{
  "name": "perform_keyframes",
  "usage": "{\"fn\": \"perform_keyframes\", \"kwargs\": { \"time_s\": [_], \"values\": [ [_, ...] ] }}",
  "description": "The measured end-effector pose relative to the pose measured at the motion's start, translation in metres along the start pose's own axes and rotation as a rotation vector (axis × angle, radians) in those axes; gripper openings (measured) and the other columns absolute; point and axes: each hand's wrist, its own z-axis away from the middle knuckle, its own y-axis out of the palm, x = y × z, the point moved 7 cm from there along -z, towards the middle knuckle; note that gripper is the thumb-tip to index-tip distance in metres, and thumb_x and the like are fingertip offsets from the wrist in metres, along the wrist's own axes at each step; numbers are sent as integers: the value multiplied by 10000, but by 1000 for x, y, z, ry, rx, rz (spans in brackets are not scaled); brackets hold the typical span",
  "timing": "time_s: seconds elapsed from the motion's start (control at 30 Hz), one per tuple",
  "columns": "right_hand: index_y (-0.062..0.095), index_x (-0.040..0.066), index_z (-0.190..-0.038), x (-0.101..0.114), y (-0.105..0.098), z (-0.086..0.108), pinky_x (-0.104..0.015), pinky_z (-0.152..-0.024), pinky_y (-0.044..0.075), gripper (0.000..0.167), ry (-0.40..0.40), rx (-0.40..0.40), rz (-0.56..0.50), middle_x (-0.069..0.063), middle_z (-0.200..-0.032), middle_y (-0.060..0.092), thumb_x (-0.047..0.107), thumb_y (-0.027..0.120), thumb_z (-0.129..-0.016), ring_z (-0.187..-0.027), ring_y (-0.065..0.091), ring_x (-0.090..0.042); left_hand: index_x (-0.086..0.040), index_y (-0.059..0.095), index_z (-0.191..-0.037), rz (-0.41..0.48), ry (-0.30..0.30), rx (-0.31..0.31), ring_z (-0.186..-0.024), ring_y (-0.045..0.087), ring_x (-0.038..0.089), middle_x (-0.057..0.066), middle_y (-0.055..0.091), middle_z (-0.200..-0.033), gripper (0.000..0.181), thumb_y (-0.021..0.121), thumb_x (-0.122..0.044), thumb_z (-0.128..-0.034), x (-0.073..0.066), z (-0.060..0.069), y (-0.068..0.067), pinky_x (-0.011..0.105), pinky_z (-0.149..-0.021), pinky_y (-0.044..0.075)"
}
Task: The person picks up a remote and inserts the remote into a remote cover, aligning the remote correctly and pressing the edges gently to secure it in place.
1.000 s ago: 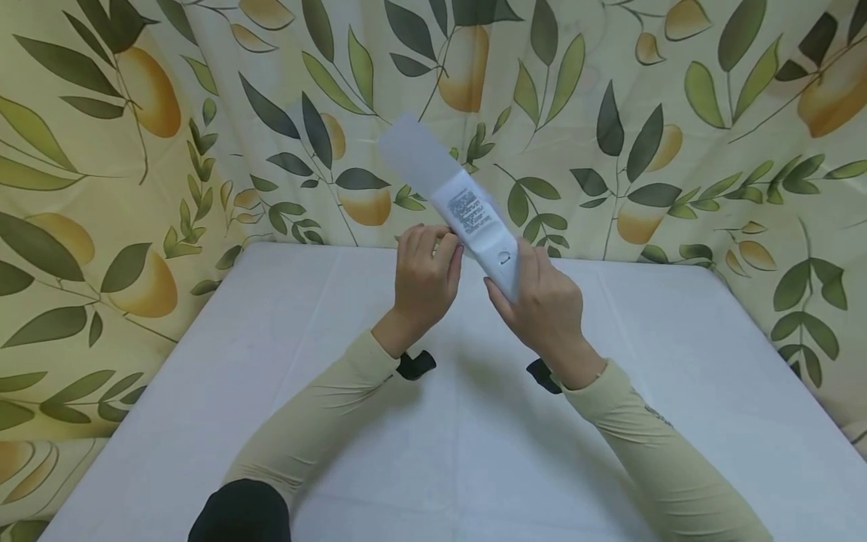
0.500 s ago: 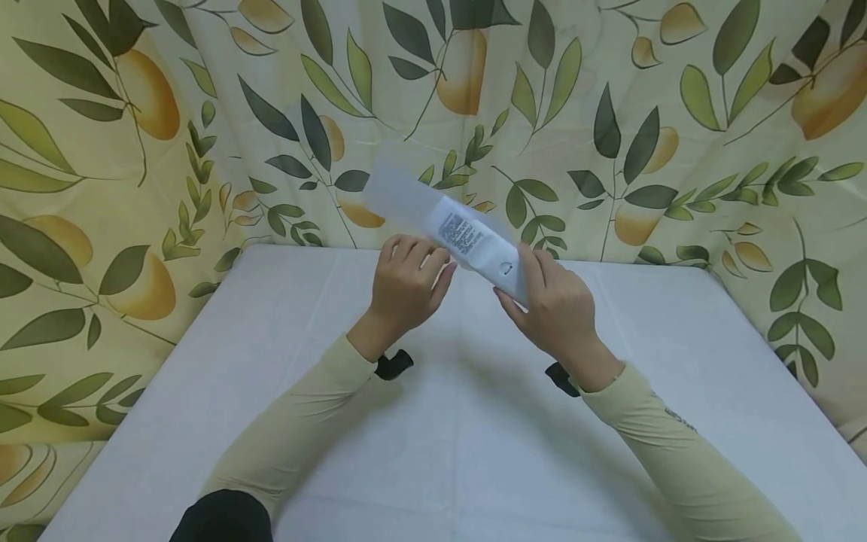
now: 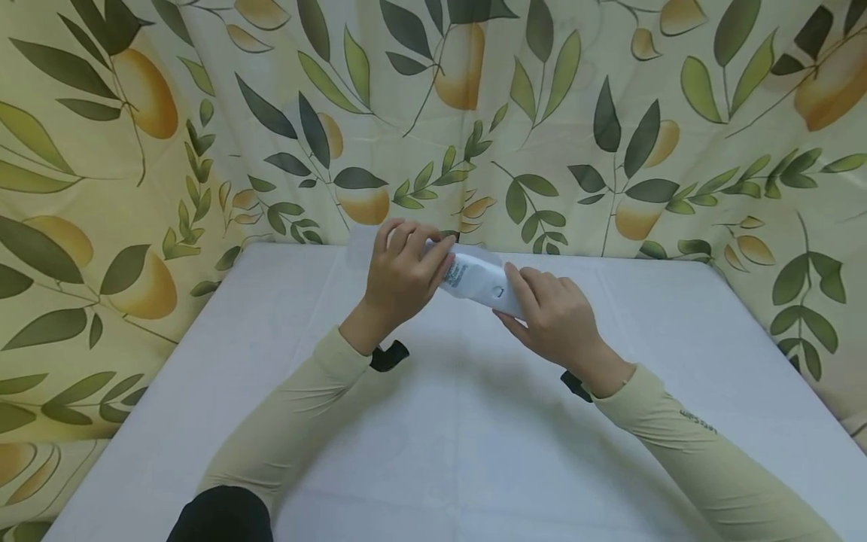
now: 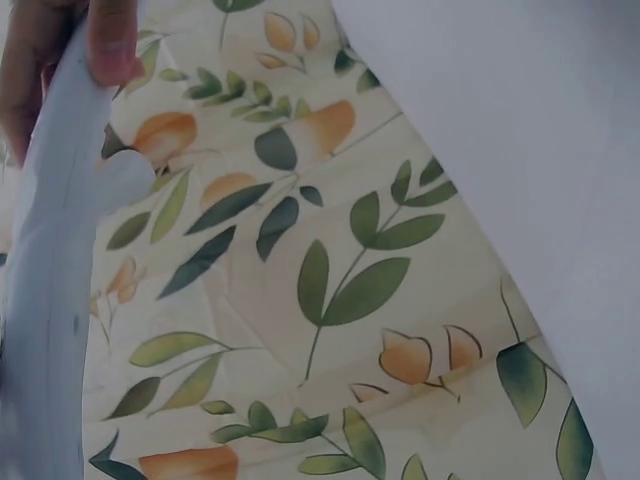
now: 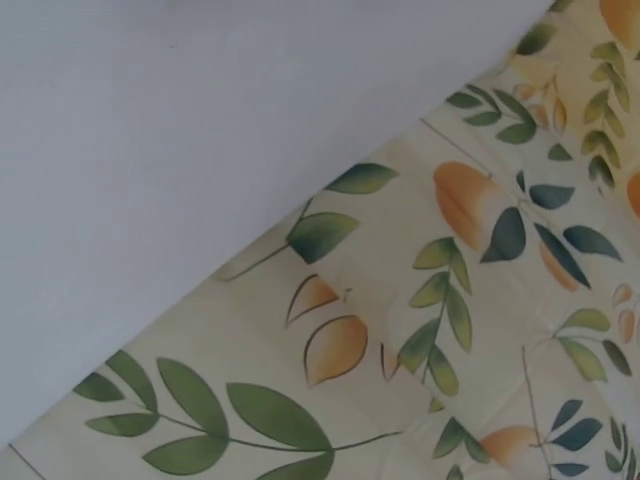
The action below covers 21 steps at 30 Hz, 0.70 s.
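Note:
A white remote control (image 3: 479, 284), its printed label partly covered, is held above the table between both hands. Small dark print and a curved mark show on the face turned to the head camera. A translucent plastic sleeve (image 3: 361, 242) extends past its left end, behind the left hand. My left hand (image 3: 404, 275) pinches the left part with thumb and fingers. At the other end my right hand (image 3: 554, 316) grips it, thumb underneath. In the left wrist view, the white remote control (image 4: 48, 270) runs along the left edge, with fingertips (image 4: 112, 55) at its top. No hand shows in the right wrist view.
A table with a white cloth (image 3: 454, 444) lies under the hands. Behind and beside it hangs a curtain (image 3: 562, 135) patterned with leaves and yellow fruit. Black straps (image 3: 390, 355) sit at the wrists, over pale green sleeves (image 3: 284, 410).
The remote control has tilted down from a steep slant to nearly level. My left hand has moved from beside it onto its left part; the right hand has moved slightly right and down.

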Motion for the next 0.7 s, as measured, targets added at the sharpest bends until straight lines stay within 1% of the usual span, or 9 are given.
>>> {"fn": "perform_keyframes", "kwargs": {
  "time_s": [0.07,0.1,0.2,0.27,0.3,0.37,0.43,0.57,0.7],
  "values": [
    [550,-57,-1165,1,0,0,-391,-493,512,665,-19,4,-9,-219,-908,625,303,818,-675,-673,643,-346,-102,740,-925,6,11,-1,-903,561,220,41,646,-891,139,653,-193,-868,-1,0,1,417,-917,409],
    [550,-60,-1167,1,0,1,-391,-492,510,614,-30,3,-14,-220,-907,624,318,769,-734,-668,641,-346,-97,740,-906,10,25,-2,-890,570,217,41,652,-876,115,663,-167,-858,-1,0,1,416,-913,417],
    [556,-64,-1163,2,0,2,-396,-494,512,505,-62,-1,-24,-219,-898,626,370,559,-905,-653,640,-347,-78,730,-870,17,74,3,-872,583,213,44,660,-859,75,687,-127,-833,-4,2,3,405,-908,434],
    [569,-66,-1150,3,0,2,-402,-498,515,515,-87,-10,-34,-213,-884,629,392,420,-968,-638,636,-344,-74,726,-860,31,106,11,-876,583,216,42,661,-858,65,704,-115,-815,-6,4,4,394,-909,439],
    [575,-64,-1144,3,1,2,-402,-503,518,530,-99,-13,-35,-207,-878,629,399,376,-982,-632,634,-339,-73,724,-859,39,118,16,-881,584,218,41,662,-859,65,709,-115,-811,-7,5,5,389,-911,439],
    [584,-60,-1140,3,1,2,-404,-515,524,532,-119,-13,-46,-196,-875,628,398,358,-989,-634,631,-330,-74,723,-855,61,129,23,-882,582,217,37,662,-861,64,715,-113,-805,-9,7,6,384,-916,438],
    [589,-57,-1138,3,2,2,-407,-531,530,526,-134,-11,-56,-189,-877,627,394,361,-990,-641,629,-323,-76,726,-856,89,127,33,-879,577,213,35,661,-863,63,716,-107,-802,-10,8,8,380,-919,437],
    [596,-62,-1129,4,4,3,-408,-541,534,528,-156,-12,-74,-188,-876,627,394,369,-989,-655,629,-315,-66,731,-839,169,96,36,-854,554,206,41,649,-846,51,712,-101,-808,-11,9,9,367,-894,441],
    [598,-72,-1117,5,5,4,-404,-535,535,535,-161,-20,-82,-192,-873,629,397,377,-987,-646,630,-314,-46,733,-824,246,70,22,-845,539,210,50,643,-829,61,707,-102,-817,-13,9,8,357,-871,452]
  ]
}}
